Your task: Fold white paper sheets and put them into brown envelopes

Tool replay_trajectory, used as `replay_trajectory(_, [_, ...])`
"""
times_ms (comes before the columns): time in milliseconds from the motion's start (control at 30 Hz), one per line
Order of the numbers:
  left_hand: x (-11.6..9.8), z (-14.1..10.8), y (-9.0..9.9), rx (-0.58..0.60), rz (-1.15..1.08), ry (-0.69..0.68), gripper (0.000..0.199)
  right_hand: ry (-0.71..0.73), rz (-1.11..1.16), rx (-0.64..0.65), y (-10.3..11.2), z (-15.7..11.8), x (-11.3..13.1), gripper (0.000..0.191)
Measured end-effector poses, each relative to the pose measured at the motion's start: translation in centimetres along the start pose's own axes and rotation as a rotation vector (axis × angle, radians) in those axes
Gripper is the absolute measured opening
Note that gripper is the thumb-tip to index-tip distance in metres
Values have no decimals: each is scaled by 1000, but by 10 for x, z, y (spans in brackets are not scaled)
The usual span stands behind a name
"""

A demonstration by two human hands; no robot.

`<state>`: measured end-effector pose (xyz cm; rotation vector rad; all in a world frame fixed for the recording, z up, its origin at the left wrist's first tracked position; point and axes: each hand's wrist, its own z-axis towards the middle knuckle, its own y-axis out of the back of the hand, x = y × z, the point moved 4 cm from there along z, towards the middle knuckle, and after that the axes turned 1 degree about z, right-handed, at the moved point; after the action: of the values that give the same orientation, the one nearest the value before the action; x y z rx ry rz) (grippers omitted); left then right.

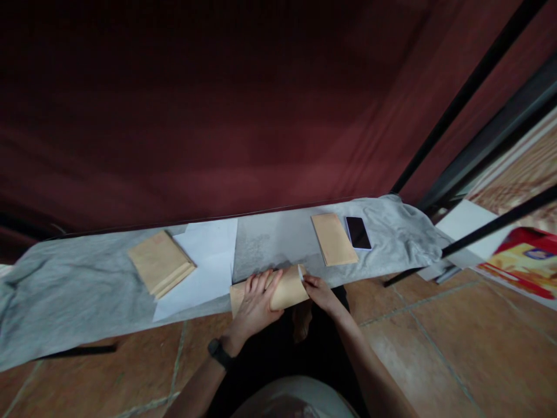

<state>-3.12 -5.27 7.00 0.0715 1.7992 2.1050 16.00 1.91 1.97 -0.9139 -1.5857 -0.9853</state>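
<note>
A brown paper envelope (289, 292) lies at the front edge of the cloth-covered surface, its right end gaping with a bit of white paper inside. My left hand (257, 299), with a dark watch on the wrist, rests over the envelope's left part, fingers spread and pressing on it. At the open end, my right hand (319, 291) pinches the envelope's edge or the white paper; which one is hidden by the fingers. White sheets (209, 255) are spread to the left, partly under a stack of brown envelopes (160, 261).
Right of centre lie more brown envelopes (334, 239) beside a dark-screened phone (359, 233). Grey cloth (87, 290) covers the narrow surface, bunched at both ends. A dark red panel rises behind. Black metal bars and a red-yellow package (526, 261) stand at the right.
</note>
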Motion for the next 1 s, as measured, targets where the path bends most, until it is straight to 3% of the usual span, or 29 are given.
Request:
replay_trajectory(333, [2,2,0,-34,17,-34,99,-33,-95,-194,4,1,1,28])
replay_trajectory(700, [0,6,1,-22,28,-60,99,-34,-139,-279,5,-2,6,20])
replay_trajectory(900, [-3,7,5,-24,42,-77,97,56,-97,-373,5,-4,6,13])
replay_trajectory(1000, [-3,9,7,-23,53,-86,96,69,-34,-427,7,-4,4,26])
